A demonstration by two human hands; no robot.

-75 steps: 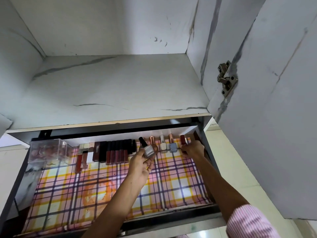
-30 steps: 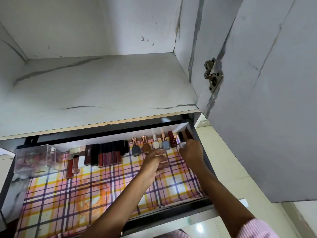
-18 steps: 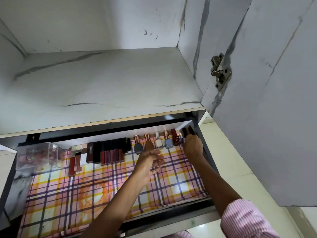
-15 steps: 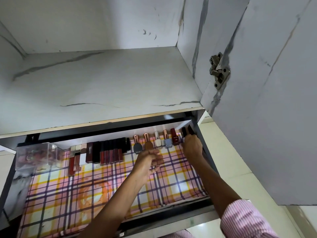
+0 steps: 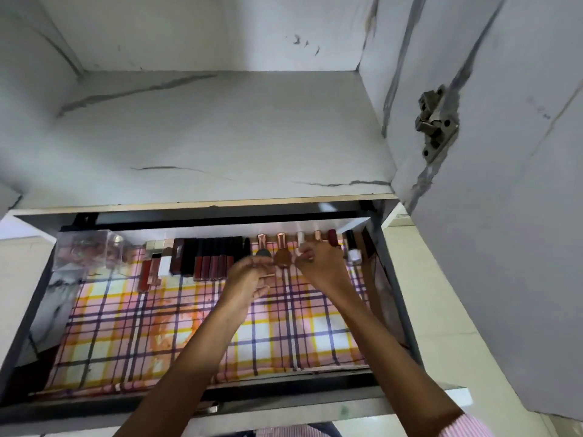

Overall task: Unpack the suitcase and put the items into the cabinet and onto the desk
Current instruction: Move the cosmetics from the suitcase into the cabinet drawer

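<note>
Reaching into the open drawer (image 5: 315, 389), the person had both hands at its far wall, where the bottles (image 5: 281, 258) lay in a row on the liner (image 5: 157, 326), caps to the wall, just right of the lipsticks (image 5: 208, 257). The right hand (image 5: 321, 266) had its fingertips pinched on the pale bottle (image 5: 300, 239) in the middle of that row. The left hand (image 5: 250, 277) hung just beside it, near the grey and brown bottles. Its fingers were loosely curled and held nothing that I could make out, though the blur made the fingertips hard to read.

To my eye the step was settling that pale bottle into line with its neighbours. It looked best done low and slow, with the bottle gripped at the body rather than the slim cap and slid along the liner, not lifted. The neighbours lay touching or nearly so, and I judged that a knuckle could easily roll one out of line. The free left hand seemed well placed to steady the brown bottle while the right one worked. A black-capped bottle (image 5: 354, 254) lay further right, close to the drawer's side wall, which left little room there. The clear box (image 5: 83, 250) sat well apart at the far left.
</note>
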